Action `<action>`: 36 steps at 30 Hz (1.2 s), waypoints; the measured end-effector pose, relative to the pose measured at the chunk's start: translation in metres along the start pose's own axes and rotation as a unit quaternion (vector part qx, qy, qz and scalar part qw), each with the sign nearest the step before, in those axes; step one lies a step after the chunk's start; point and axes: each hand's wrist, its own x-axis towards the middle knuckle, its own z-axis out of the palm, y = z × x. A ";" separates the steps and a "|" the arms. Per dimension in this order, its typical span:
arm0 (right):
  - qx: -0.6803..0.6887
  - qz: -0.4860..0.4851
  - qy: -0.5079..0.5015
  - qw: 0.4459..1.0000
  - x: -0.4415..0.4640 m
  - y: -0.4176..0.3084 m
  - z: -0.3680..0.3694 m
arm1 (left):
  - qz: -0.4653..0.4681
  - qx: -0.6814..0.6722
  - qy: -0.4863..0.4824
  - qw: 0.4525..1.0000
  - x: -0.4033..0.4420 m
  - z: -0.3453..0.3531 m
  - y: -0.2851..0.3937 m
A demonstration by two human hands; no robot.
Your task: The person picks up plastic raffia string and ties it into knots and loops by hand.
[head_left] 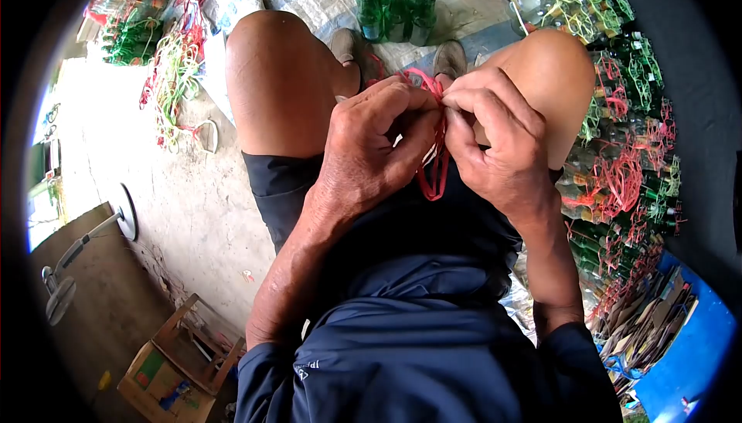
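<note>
Between my knees, both hands meet over a loop of red plastic string [434, 183]. My left hand [371, 141] pinches it between thumb and index finger. Opposite, my right hand [502, 133] pinches the same string, and the fingertips of the two hands nearly touch. Part of the string hangs down in loops below the fingers, and some shows above them. The exact spot where they grip is partly hidden by the fingers. Beyond my hands, between my feet, a group of green glass bottles [395, 10] stands upright on a sheet.
Bundled bottles tied with red and green string [618, 160] are stacked along the right. More string [176, 75] hangs at the left by other bottles. A wooden chair [193, 346], a cardboard box [154, 380] and flattened cardboard [649, 315] lie toward the bottom corners.
</note>
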 end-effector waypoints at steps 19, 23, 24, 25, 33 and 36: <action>0.006 0.005 0.007 1.000 -0.012 0.017 0.014 | -0.219 -0.229 -0.024 0.948 -0.010 -0.001 -0.006; 0.013 0.004 -0.002 1.000 -0.011 0.015 0.013 | -0.204 -0.204 -0.018 0.957 -0.010 -0.002 -0.007; 0.014 0.006 -0.005 1.000 -0.010 0.014 0.013 | -0.189 -0.189 -0.013 0.963 -0.011 0.000 -0.008; 0.016 0.007 -0.007 1.000 -0.009 0.013 0.012 | -0.174 -0.174 -0.007 0.969 -0.011 0.000 -0.009; 0.049 0.015 -0.001 0.999 -0.009 0.009 0.011 | -0.140 -0.112 0.036 0.983 -0.013 0.001 -0.004; 0.067 0.027 -0.002 0.997 -0.012 0.007 0.011 | -0.107 -0.090 0.037 0.990 -0.012 0.002 -0.005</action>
